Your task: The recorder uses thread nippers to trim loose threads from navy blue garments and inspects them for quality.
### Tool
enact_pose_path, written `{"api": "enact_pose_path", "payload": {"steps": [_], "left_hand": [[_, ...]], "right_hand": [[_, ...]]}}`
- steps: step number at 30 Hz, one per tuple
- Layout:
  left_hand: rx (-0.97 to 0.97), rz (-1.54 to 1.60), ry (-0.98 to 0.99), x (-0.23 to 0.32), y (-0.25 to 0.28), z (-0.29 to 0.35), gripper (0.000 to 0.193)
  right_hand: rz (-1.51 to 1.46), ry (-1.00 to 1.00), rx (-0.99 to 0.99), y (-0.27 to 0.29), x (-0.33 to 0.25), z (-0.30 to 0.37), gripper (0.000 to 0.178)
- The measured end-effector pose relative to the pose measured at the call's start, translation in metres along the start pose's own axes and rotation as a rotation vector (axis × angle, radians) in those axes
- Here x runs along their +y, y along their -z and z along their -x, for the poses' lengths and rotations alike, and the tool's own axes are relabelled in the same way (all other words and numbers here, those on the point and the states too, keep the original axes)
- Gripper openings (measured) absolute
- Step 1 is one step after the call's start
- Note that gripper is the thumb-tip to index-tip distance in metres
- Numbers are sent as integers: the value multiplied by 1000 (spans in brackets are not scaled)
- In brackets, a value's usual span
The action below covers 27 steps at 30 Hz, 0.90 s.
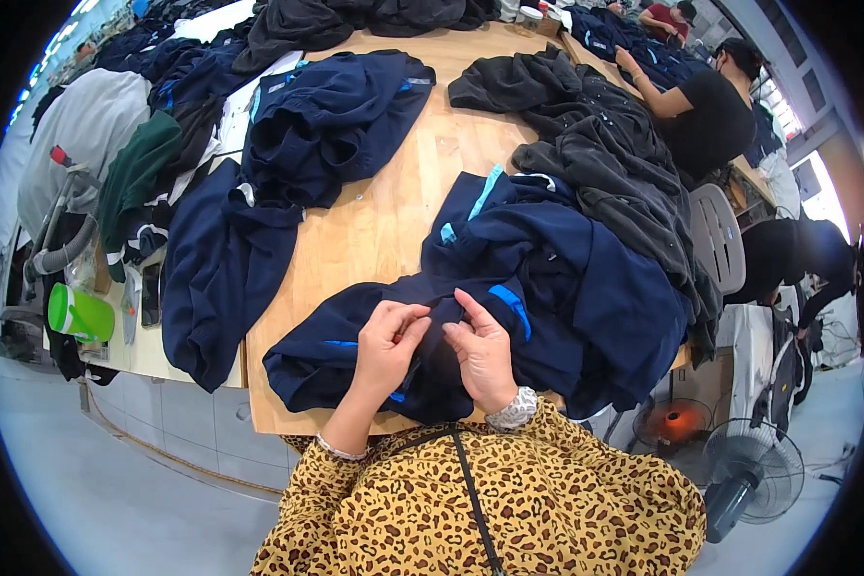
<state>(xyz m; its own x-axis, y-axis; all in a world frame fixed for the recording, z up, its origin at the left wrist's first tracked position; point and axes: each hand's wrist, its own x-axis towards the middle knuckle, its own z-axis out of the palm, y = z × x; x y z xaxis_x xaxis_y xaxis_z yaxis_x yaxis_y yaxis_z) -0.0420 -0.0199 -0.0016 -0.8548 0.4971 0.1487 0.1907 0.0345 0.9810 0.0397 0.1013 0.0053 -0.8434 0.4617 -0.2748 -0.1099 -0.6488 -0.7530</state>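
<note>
Sprawling beneath curled fingers (408, 314), a soft, rumpled navy garment (562, 312).

Bare wood (379, 226) gives passage up the middle of the table (267, 413). Navy clothes (341, 120) block its left, grey clothes (610, 149) its right, a navy garment (576, 288) most of its near edge, a dark heap (384, 14) its far end.

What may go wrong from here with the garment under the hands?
The navy garment reaches the near edge of the table, so it might slide off. It touches the dark grey clothes, which could get dragged. The left hand and right hand nearly meet; anything tiny between them, unclear here, might drop.
</note>
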Motion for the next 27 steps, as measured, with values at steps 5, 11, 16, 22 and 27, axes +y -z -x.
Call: {"api": "enact_pose_path", "payload": {"steps": [5,11,16,22,27], "left_hand": [[66,-292,-255,3,-14,-1,12],[52,590,469,-2,-5,-2,10],[89,583,466,-4,4,-2,10],[39,139,187,-3,-2,1,6],[-2,-77,-23,7,-10,-3,10]], "right_hand": [[70,29,-46,9,7,0,49],[9,-39,51,0,-1,1,49],[-1,-22,58,3,-2,0,49],[7,-17,54,1,-3,1,49],[75,12,-40,10,-2,0,49]]}}
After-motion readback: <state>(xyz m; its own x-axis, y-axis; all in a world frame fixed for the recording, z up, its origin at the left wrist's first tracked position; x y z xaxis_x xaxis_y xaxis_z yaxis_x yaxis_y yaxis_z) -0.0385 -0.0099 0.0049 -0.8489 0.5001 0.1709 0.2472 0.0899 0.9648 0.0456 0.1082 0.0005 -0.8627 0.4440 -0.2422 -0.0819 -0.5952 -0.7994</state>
